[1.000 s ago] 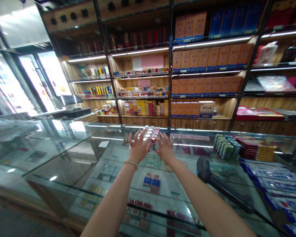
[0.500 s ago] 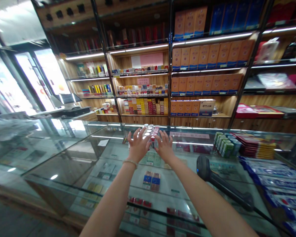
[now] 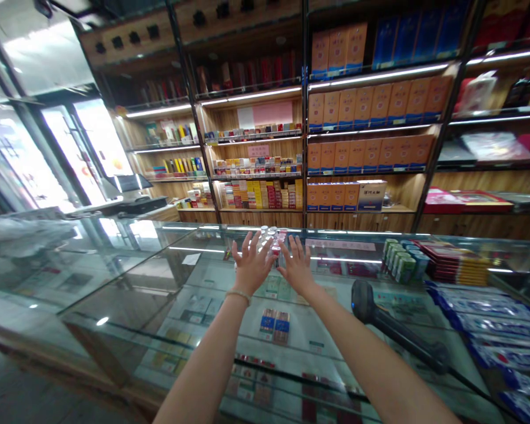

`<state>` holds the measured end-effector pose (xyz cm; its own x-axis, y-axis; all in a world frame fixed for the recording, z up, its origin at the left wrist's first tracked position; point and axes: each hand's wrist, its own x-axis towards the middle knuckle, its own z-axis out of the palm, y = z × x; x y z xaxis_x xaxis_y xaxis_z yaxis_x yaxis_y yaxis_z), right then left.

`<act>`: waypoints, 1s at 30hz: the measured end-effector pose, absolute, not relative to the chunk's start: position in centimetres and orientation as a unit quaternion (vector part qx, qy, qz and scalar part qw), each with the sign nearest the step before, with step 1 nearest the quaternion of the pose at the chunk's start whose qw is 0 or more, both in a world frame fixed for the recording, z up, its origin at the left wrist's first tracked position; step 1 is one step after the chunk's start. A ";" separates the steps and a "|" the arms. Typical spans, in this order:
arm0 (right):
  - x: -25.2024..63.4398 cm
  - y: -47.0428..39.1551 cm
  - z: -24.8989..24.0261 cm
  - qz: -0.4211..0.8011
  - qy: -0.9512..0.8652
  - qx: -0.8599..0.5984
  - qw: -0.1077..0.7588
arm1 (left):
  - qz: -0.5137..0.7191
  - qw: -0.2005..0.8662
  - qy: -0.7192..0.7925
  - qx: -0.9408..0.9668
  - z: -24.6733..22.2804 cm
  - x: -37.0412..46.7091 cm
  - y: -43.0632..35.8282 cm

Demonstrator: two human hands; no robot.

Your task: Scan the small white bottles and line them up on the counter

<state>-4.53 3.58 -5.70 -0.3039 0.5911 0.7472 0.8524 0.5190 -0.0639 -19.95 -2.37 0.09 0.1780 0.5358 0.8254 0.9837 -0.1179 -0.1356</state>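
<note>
Both my hands reach forward over the glass counter [image 3: 135, 300], side by side with fingers spread. My left hand [image 3: 251, 264], with a thin bracelet at the wrist, is open and nothing shows in it. My right hand [image 3: 297, 265] is open too, its thumb close to the left one. Just beyond and between the fingers stands a group of small round-topped containers, white [image 3: 265, 234] and pink-red [image 3: 279, 237]. The fingers partly hide them, so I cannot tell whether my fingertips touch them.
A black handheld scanner [image 3: 397, 330] lies right of my right forearm. Green cans [image 3: 397, 261], red boxes [image 3: 441, 259] and blue-white packets [image 3: 490, 330] fill the counter's right side. Behind stand shelves with orange boxes [image 3: 362, 109]. A monitor [image 3: 130, 182] is at the left.
The view has shifted slightly. My left hand's fingers look straighter and more spread, and both hands sit a little lower against the small containers.
</note>
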 end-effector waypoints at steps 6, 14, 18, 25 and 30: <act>-5.2 3.3 -4.9 -0.163 -0.778 -0.444 0.413 | -0.334 0.369 -0.572 -0.653 0.7 -19.9 -2.4; -2.1 2.4 0.9 -0.181 -0.766 -0.436 0.437 | -0.374 0.364 -0.551 -0.651 5.0 -18.3 -2.1; 0.7 1.8 2.7 -0.181 -0.766 -0.451 0.422 | -0.398 0.366 -0.537 -0.647 6.8 -16.3 -1.9; 5.7 0.6 4.4 -0.195 -0.775 -0.460 0.387 | -0.414 0.357 -0.520 -0.656 7.6 -12.1 -2.1; 11.2 -0.9 5.5 -0.190 -0.779 -0.477 0.360 | -0.427 0.330 -0.510 -0.670 7.2 -8.7 -2.2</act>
